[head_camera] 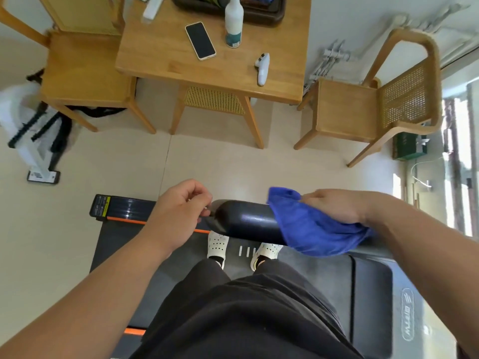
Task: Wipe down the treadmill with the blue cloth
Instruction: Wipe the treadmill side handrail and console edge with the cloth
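I stand on a black treadmill [370,294] with an orange trim line. Its black padded handlebar [246,220] crosses in front of me. A blue cloth [311,226] drapes over the right part of the bar, and my right hand [334,206] presses down on top of it. My left hand [181,208] rests at the left end of the bar with its fingers curled; whether it grips the bar tip is hard to tell.
A wooden table [168,53] stands ahead with a phone [200,40], a white spray bottle [233,22] and a white controller [263,69]. Wooden chairs [363,110] flank it. A white folded frame [33,141] lies on the floor at left.
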